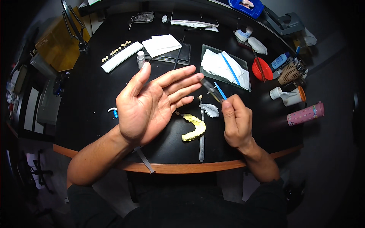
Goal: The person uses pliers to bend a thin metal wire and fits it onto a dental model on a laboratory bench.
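My left hand (pixel 148 106) is raised palm up with fingers stretched and nothing in it. My right hand (pixel 237 119) is closed around a dark translucent pen-like tool (pixel 211 87) and a thin blue stick (pixel 221 91); the tool's upper end is at or near my left fingertips, and I cannot tell if they touch. Between my hands on the black desk lie a yellow dental arch model (pixel 195 130), a grey toothed impression piece (pixel 211 110), a metal spatula (pixel 201 150) and tooth shade tabs (pixel 200 97). A small blue-and-white item (pixel 115 113) lies left of my left hand.
Across the back are a white shade-guide holder (pixel 121 57), small bottle (pixel 140 60), paper sheets (pixel 161 45) and glass slab with tissue (pixel 207 76). At right stand a red bowl (pixel 260 70), tubs (pixel 294 97) and pink cylinder (pixel 306 113). The wooden front edge (pixel 182 168) runs near my forearms.
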The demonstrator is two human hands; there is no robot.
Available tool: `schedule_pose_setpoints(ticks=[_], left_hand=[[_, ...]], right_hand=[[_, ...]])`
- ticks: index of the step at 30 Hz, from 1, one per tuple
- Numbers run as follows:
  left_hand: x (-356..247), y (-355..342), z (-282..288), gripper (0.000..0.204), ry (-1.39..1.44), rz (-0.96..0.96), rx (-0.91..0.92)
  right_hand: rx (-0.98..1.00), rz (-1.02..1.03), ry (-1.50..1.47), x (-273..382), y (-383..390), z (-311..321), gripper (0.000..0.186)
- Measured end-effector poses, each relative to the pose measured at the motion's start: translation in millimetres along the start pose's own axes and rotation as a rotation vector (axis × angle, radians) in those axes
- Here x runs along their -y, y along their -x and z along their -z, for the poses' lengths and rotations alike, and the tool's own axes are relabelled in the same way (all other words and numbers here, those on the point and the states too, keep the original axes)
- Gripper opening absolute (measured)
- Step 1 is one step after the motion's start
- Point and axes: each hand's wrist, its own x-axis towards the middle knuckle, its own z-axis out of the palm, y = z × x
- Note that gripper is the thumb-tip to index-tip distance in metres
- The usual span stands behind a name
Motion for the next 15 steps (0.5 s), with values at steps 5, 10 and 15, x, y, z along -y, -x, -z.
schedule_pose_setpoints(ticks=[5, 10, 15], left_hand=[[1, -2, -4, 0.090, -0.001, 0.019, 0.018], [1, 0, -2, 0.091, 0.000, 0.027, 0.036], [3, -2, -1, 0.091, -0.047, 0.039, 0.043]], right_hand=[[-0.180, 0.212, -0.314, -10, 14, 3, 0.027], [-0.133, 0.203, -0.302, -9, 14, -2, 0.028], [-0.038, 0.129, -0.017, -2, 4, -2, 0.026]])
